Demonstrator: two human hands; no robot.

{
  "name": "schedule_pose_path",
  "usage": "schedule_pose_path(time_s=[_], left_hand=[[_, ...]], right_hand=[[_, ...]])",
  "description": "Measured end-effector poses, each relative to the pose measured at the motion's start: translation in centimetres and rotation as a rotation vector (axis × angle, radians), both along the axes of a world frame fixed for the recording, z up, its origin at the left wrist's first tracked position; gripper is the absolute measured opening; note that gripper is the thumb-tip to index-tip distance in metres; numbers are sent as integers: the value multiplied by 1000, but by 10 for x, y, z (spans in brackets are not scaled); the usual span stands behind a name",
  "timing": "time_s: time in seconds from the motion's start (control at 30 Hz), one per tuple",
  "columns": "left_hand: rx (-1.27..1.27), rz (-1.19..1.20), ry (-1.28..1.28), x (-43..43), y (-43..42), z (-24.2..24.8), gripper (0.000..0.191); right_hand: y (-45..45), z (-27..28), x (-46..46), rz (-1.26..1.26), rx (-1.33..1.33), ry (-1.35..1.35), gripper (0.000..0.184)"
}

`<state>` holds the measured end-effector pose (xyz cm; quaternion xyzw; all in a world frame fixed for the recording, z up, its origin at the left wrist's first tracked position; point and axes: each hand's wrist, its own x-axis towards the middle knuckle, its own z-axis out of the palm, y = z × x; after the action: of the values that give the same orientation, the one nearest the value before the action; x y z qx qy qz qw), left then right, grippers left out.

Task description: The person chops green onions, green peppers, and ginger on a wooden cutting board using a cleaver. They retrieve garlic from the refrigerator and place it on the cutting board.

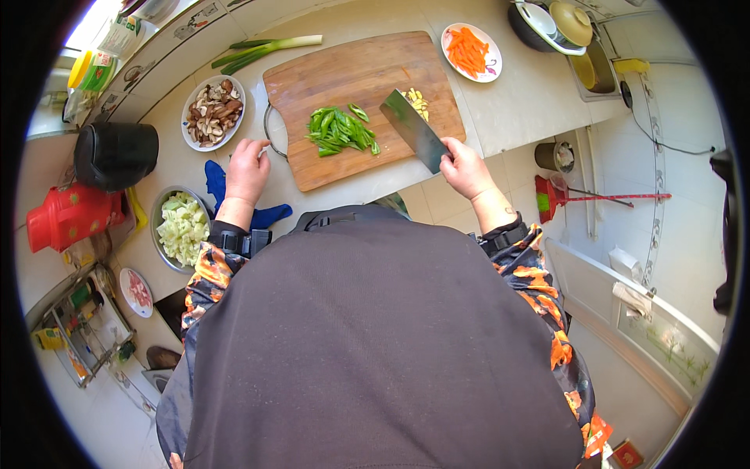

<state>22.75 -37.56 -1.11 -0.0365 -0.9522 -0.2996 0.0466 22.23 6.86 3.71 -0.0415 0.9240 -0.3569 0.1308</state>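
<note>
My right hand (467, 170) grips a Chinese cleaver (417, 132) at the right part of a wooden cutting board (357, 67). The blade slants up and left, between sliced green peppers (341, 130) and a small heap of pale yellow slices (417, 104), perhaps ginger or garlic. Part of that heap is hidden behind the blade. My left hand (248, 167) holds nothing, its fingers loosely curled and apart. It hovers at the board's left side, close to the metal loop handle (270, 133). A blue cloth (270, 217) lies by the left wrist.
Around the board are a plate of cut mushrooms (212, 113), scallion stalks (263, 48) and a plate of carrot strips (469, 51). A metal bowl of chopped pale green vegetable (183, 228) and a plate of sliced meat (137, 292) stand left. The sink (596, 73) is far right.
</note>
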Motion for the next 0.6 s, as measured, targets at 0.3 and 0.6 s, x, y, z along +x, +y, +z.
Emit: schedule_pose_path(time_s=[0.3,0.6], left_hand=[[-82,-96,281,-27,111,26,34],[-453,-492,42,-33,198,-1,53]], right_hand=[[60,-15,-92,212,-40,156,30],[67,-21,-119,281,-156,117,33]])
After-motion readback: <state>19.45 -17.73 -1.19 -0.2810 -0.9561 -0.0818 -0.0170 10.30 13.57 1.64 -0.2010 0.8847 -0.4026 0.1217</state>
